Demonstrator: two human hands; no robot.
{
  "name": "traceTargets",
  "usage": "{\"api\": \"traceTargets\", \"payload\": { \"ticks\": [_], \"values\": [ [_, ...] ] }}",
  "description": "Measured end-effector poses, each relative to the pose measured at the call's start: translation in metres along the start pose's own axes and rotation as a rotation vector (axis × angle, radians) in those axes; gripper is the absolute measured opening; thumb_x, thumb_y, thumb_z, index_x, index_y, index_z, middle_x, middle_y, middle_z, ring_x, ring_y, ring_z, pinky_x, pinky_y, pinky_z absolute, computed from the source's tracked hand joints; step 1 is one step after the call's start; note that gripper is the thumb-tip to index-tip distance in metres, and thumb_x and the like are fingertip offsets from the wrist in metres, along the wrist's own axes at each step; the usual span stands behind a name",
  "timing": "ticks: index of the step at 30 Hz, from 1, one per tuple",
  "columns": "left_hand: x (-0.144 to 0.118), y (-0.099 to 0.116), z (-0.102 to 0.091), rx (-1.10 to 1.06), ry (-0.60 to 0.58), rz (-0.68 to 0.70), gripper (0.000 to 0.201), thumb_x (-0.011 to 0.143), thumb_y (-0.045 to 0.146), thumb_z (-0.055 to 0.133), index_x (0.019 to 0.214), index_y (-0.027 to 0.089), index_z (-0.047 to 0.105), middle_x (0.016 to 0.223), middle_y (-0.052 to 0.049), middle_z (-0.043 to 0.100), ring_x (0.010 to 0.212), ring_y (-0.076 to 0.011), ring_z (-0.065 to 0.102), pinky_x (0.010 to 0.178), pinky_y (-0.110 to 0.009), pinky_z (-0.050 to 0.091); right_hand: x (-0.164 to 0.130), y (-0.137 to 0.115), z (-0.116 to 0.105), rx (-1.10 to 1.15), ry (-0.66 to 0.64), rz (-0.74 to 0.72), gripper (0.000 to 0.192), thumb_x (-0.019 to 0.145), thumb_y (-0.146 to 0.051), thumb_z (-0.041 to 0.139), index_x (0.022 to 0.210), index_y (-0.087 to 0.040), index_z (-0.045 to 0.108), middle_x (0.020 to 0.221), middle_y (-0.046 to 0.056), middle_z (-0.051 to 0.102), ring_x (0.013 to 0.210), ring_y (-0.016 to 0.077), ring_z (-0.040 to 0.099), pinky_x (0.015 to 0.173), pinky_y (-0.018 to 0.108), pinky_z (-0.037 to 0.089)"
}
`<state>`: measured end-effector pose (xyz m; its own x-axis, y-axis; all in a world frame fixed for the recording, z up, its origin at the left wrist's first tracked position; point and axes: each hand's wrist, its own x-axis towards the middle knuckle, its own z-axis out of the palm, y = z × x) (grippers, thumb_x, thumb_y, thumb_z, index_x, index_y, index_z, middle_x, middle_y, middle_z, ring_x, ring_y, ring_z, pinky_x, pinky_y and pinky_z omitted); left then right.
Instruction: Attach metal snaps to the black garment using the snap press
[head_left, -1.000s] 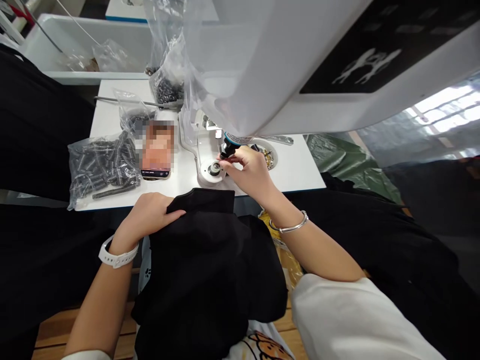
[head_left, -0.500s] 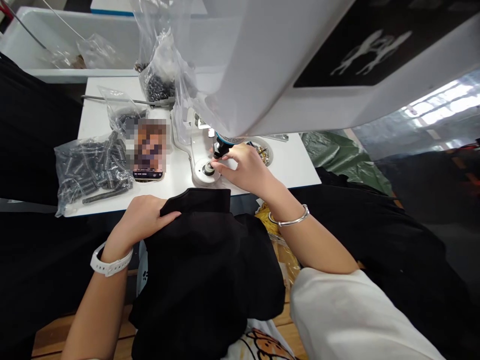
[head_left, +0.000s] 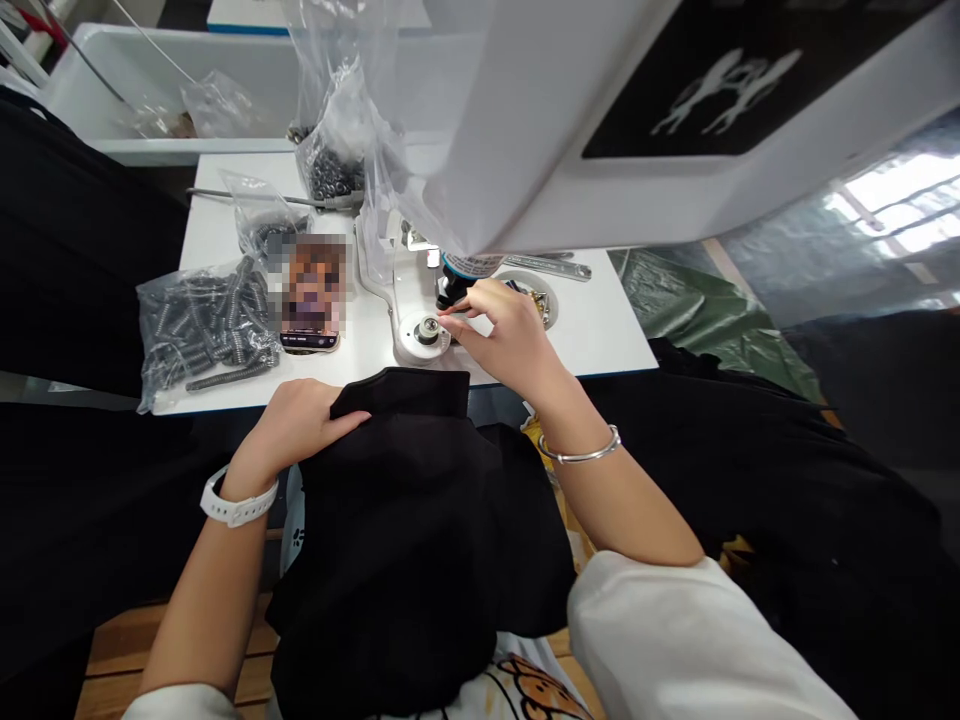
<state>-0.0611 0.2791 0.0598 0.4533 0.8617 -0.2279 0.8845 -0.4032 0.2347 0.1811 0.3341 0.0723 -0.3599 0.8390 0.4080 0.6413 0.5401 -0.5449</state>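
My left hand [head_left: 289, 430] grips the edge of a black garment [head_left: 420, 520] that lies bunched over my lap, just below the table's front edge. My right hand [head_left: 506, 335] reaches over the white table [head_left: 600, 340] with its fingertips pinched at the round metal die [head_left: 427, 332] of a white press machine [head_left: 570, 110]. Whether a small fastener sits between those fingers is too small to tell. The black punch tip [head_left: 450, 290] hangs just above the fingers.
A clear bag of dark metal fasteners [head_left: 206, 325] and a phone [head_left: 313, 295] lie left of the die. More bags [head_left: 330, 150] stand behind. A small dish of brass pieces [head_left: 541, 300] sits right of my hand. A white bin [head_left: 150, 90] is at the back.
My right hand's fingertips stay at the die and shift slightly. My left hand keeps its hold on the black garment. The view has shifted a little.
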Motion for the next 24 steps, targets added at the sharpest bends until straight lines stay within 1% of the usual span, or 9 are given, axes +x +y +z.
{"api": "traceTargets", "payload": {
  "ticks": [3, 6, 13, 19, 24],
  "values": [
    [-0.0008, 0.001, -0.0006, -0.003, -0.011, -0.011, 0.046, 0.082, 0.05, 0.04, 0.05, 0.017, 0.049, 0.052, -0.004, 0.056, 0.053, -0.0164, 0.05, 0.05, -0.025, 0.024, 0.0, 0.0008, 0.0025, 0.006, -0.015, -0.011, 0.009, 0.08, -0.024, 0.056, 0.075, -0.018, 0.061, 0.08, 0.004, 0.059, 0.077, 0.0169, 0.054, 0.066, 0.03, 0.041],
    [-0.0011, 0.0018, -0.0012, -0.006, -0.01, -0.022, 0.047, 0.082, 0.051, 0.04, 0.049, 0.017, 0.046, 0.052, -0.004, 0.055, 0.052, -0.016, 0.049, 0.05, -0.025, 0.023, 0.0011, 0.0028, 0.0048, -0.014, -0.013, -0.047, 0.008, 0.079, -0.021, 0.056, 0.075, -0.017, 0.062, 0.08, 0.004, 0.058, 0.079, 0.0172, 0.054, 0.065, 0.029, 0.04],
    [-0.0013, 0.0013, -0.0005, -0.051, 0.016, -0.027, 0.049, 0.082, 0.051, 0.039, 0.047, 0.018, 0.038, 0.046, -0.002, 0.046, 0.047, -0.0131, 0.041, 0.05, -0.025, 0.023, 0.0015, 0.0038, 0.0053, -0.044, -0.012, -0.048, 0.009, 0.079, -0.021, 0.055, 0.074, -0.018, 0.062, 0.075, 0.003, 0.057, 0.073, 0.0155, 0.051, 0.063, 0.028, 0.038],
    [-0.0012, 0.0008, 0.0008, -0.065, 0.039, -0.018, 0.049, 0.081, 0.05, 0.041, 0.045, 0.018, 0.035, 0.045, -0.001, 0.044, 0.045, -0.0124, 0.037, 0.049, -0.025, 0.021, 0.0026, 0.0023, 0.0038, -0.101, -0.04, -0.058, 0.009, 0.078, -0.018, 0.055, 0.076, -0.016, 0.064, 0.074, 0.003, 0.058, 0.073, 0.0156, 0.052, 0.062, 0.028, 0.038],
    [-0.0001, 0.0019, 0.0016, -0.075, 0.061, -0.049, 0.052, 0.078, 0.051, 0.046, 0.043, 0.018, 0.026, 0.04, 0.001, 0.035, 0.041, -0.0109, 0.029, 0.048, -0.025, 0.019, 0.0027, 0.0029, 0.0033, -0.078, -0.045, -0.051, 0.009, 0.078, -0.017, 0.056, 0.076, -0.014, 0.065, 0.076, 0.004, 0.059, 0.074, 0.015, 0.053, 0.061, 0.026, 0.039]
  ]
}}
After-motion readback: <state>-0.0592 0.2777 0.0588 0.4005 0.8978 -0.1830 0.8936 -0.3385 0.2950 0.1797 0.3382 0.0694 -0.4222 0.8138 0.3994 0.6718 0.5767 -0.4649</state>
